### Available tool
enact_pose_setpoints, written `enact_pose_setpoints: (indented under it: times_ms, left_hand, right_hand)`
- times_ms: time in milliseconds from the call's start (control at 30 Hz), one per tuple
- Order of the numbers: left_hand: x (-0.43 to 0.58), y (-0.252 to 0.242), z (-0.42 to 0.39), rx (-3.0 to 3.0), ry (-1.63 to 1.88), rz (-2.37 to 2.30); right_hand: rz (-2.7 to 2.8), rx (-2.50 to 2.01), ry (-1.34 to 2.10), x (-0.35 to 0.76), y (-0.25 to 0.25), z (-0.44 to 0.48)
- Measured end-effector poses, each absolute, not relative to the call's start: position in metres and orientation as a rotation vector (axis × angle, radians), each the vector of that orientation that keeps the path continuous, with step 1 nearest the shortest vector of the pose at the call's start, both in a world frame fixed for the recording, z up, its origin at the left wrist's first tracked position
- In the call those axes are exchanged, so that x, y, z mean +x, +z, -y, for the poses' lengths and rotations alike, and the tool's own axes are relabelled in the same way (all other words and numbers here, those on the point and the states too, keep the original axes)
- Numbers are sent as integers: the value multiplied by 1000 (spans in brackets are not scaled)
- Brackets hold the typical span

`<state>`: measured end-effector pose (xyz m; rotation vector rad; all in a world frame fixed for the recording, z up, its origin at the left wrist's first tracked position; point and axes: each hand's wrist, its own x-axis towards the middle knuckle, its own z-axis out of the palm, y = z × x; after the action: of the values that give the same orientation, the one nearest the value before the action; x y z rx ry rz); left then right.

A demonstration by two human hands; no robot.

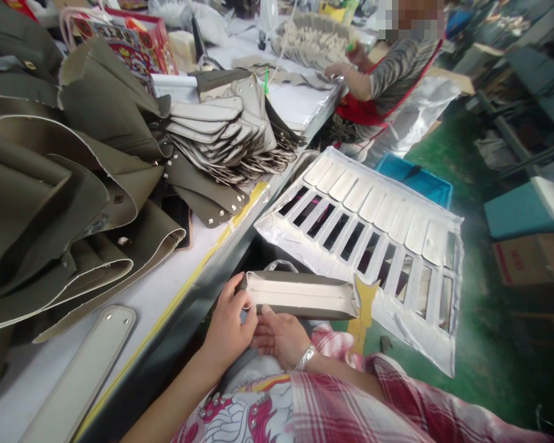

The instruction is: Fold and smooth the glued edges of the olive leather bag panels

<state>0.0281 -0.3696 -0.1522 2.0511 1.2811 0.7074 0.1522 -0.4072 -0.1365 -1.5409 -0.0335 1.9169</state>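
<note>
A long olive-brown leather bag piece, folded up at its sides with a pale inner face showing, lies level before me. My left hand is closed on its left end, thumb and fingers pinching the corner. Close beside it, my right hand has its palm turned up, thumb at the near edge and fingers curled below; part of its grip is hidden. A yellow strip-like piece stands at the right end of the leather piece. To the left, a pale strap with two metal studs lies on the table.
Large olive leather pieces heap on the table at left. Stacked pale straps lie behind. A white slatted rack holding pale strips stands at right, before a blue crate. A co-worker sits at the far table side.
</note>
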Motion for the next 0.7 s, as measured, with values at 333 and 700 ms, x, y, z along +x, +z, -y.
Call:
enact_pose_setpoints:
  times_ms: [333, 700]
  left_hand:
    - [22, -157, 371, 1641, 723, -1345]
    - [33, -159, 376, 1470, 541, -1284]
  right_hand:
    - [104, -1403, 1921, 130, -144, 403]
    - [524, -977, 2349, 232, -116, 459]
